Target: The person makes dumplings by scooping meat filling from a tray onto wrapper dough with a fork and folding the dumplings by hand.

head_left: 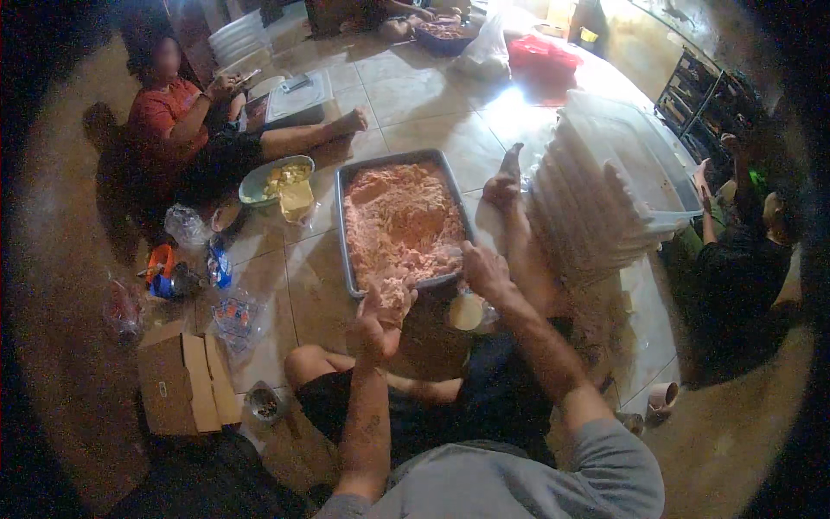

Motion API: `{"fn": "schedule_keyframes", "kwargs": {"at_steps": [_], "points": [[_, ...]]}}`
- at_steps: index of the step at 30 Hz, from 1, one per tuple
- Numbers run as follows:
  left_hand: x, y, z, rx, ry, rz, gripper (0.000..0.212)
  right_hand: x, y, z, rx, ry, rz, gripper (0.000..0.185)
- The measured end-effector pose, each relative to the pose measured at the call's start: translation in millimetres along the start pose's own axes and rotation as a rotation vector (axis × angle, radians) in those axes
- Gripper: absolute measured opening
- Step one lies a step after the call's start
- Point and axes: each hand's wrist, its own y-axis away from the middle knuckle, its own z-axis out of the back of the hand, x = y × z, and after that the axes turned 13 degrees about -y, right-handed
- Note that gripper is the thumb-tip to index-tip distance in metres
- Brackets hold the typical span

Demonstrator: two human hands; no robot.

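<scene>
A rectangular grey plastic tub point(343, 243) stands on the floor before me, filled with a pinkish, crumbly mixture point(415, 207) that has a hollow in the middle. My left hand point(381, 324) is palm up at the tub's near left edge, cupped around a clump of the mixture point(393, 293). Curled fingers of my right hand point(487, 272) grip the rim at the near right corner. A round pale yellow object point(466, 311) lies just below that hand, partly in shadow; I cannot tell what it is.
Left of the tub are a pale green bowl point(249, 188) of yellow chunks, a yellow block point(297, 200), plastic wrappers point(237, 318), and a cardboard box point(175, 383). Stacked clear plastic containers point(603, 181) rise at right. A person point(168, 117) in red sits at left; others are nearby.
</scene>
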Motion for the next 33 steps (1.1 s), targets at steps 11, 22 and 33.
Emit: {"fn": "schedule_keyframes", "kwargs": {"at_steps": [11,22,33], "points": [[-3,7,2,0.071,0.407,0.09,0.074,99,79,10,-0.157,-0.414,0.36,0.011],[-1,17,36,-0.016,0.49,0.064,0.084,102,97,14,0.134,-0.48,0.255,0.017],[-13,34,23,0.096,0.481,0.115,0.098,90,74,-14,-0.136,-0.529,0.292,0.012]]}}
